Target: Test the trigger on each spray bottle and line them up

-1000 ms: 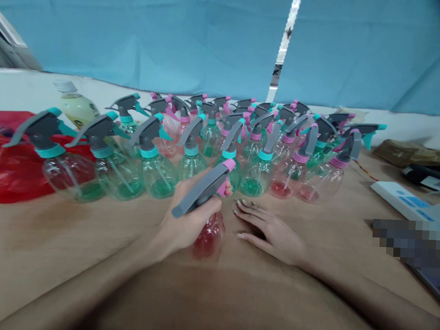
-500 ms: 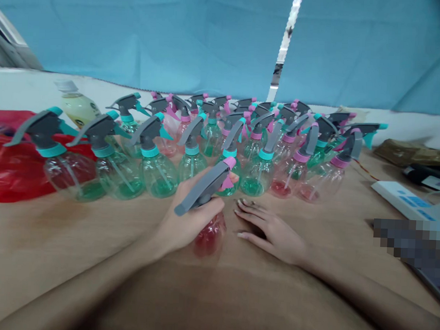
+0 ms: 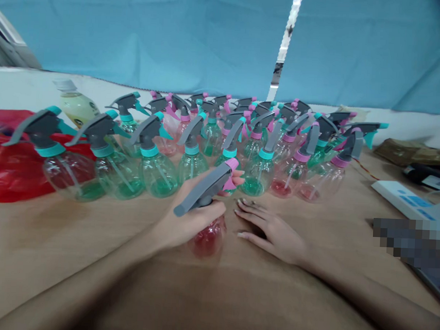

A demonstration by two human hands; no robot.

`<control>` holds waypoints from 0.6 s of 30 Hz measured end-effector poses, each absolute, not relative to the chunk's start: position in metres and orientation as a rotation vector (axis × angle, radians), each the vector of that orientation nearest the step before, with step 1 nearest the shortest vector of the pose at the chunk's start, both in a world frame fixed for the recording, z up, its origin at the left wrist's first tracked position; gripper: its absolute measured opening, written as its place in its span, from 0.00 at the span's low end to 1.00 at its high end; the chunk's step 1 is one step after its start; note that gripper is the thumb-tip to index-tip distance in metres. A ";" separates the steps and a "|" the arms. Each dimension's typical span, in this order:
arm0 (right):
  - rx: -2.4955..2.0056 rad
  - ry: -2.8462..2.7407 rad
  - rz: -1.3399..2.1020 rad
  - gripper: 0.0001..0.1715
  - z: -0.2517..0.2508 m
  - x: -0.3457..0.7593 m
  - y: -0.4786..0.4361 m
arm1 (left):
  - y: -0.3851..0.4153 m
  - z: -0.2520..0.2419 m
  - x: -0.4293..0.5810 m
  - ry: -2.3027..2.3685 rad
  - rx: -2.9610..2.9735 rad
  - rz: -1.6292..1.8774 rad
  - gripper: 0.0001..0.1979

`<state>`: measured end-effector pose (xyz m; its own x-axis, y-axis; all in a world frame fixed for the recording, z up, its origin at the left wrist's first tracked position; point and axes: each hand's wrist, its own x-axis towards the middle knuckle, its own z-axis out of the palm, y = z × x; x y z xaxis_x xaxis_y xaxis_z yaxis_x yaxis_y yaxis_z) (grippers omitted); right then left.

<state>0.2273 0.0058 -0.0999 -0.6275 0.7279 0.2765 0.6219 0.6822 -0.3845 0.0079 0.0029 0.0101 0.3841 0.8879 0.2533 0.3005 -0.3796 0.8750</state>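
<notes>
In the head view, a clear pink spray bottle point(image 3: 206, 238) with a grey and pink spray head point(image 3: 206, 186) stands in front of me on the table. My left hand point(image 3: 186, 217) is wrapped round its neck from the left. The thumb crosses the near side below the spray head, and the fingertips show beyond the pink trigger point(image 3: 229, 182). Part of the neck is hidden by the hand. To the right of this bottle, my right hand point(image 3: 275, 233) lies flat on the tabletop, fingers stretched out and holding nothing. A small gap separates it from the bottle.
Several green spray bottles point(image 3: 159, 179) and pink spray bottles point(image 3: 285, 177) stand in close rows behind my hands. A red plastic bag point(image 3: 19, 171) and a white-capped bottle point(image 3: 77, 105) are at the left. A white-and-blue box point(image 3: 404, 200) and a black object point(image 3: 427, 174) lie right.
The fingers of my left hand have straightened and reach further out past the trigger, while the bottle stays nearly in place. My right hand has not moved.
</notes>
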 end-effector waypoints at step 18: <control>-1.052 -2.489 0.356 0.32 -0.100 0.227 0.006 | 0.004 0.019 -0.003 0.899 1.949 0.821 0.28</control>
